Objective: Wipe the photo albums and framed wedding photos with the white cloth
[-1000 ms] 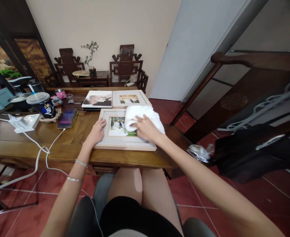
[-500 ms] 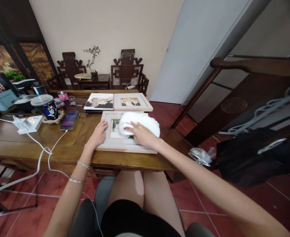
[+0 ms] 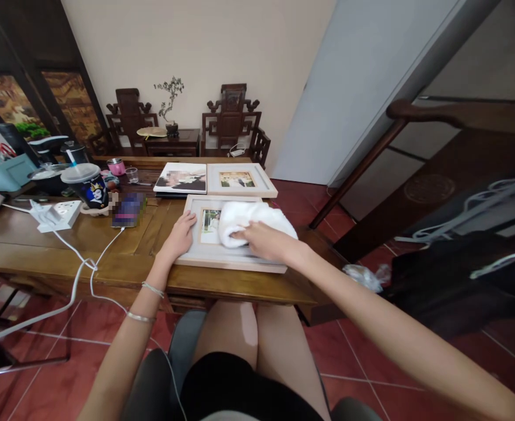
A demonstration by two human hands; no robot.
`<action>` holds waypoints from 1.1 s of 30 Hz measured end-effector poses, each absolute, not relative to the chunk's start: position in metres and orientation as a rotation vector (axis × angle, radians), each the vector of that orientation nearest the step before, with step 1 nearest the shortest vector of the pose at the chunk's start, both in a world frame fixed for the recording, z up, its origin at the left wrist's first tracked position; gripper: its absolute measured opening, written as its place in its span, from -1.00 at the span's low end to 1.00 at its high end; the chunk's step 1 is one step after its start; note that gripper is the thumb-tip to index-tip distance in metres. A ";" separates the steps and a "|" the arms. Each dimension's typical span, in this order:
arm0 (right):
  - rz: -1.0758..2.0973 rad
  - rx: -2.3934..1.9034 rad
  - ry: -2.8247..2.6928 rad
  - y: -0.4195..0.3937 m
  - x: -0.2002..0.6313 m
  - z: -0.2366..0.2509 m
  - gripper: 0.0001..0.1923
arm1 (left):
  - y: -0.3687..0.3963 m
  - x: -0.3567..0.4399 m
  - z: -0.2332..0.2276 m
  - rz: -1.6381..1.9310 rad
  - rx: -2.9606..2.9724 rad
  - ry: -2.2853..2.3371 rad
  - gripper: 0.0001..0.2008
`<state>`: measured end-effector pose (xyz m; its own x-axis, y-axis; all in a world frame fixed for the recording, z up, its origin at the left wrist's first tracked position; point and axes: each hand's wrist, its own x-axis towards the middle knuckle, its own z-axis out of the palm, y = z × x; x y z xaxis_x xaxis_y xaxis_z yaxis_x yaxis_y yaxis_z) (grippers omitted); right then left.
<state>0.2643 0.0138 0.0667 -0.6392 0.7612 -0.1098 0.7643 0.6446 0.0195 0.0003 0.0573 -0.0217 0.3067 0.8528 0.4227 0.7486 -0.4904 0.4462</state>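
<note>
A pale wooden picture frame (image 3: pixel 205 258) with a photo in it lies flat at the near edge of the wooden table (image 3: pixel 64 245). My left hand (image 3: pixel 181 234) rests flat on the frame's left border, fingers apart. My right hand (image 3: pixel 264 241) presses a bunched white cloth (image 3: pixel 251 216) onto the glass over the right part of the photo. The cloth hides most of the picture.
Behind it lie a second framed photo (image 3: pixel 240 179) and a photo print (image 3: pixel 181 177). To the left are a phone (image 3: pixel 128 210), a lidded printed cup (image 3: pixel 86 186), a white power strip (image 3: pixel 59 214) with cables trailing off the edge. A dark wooden chair (image 3: pixel 442 175) stands right.
My right hand with the cloth slid left across the glass, then back right and nearer. The left hand stayed on the frame's border. The camera shifted slightly.
</note>
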 end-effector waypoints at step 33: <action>-0.532 0.977 2.670 -0.015 0.252 0.107 -0.37 | 0.057 0.001 -0.023 0.927 2.399 1.511 -0.48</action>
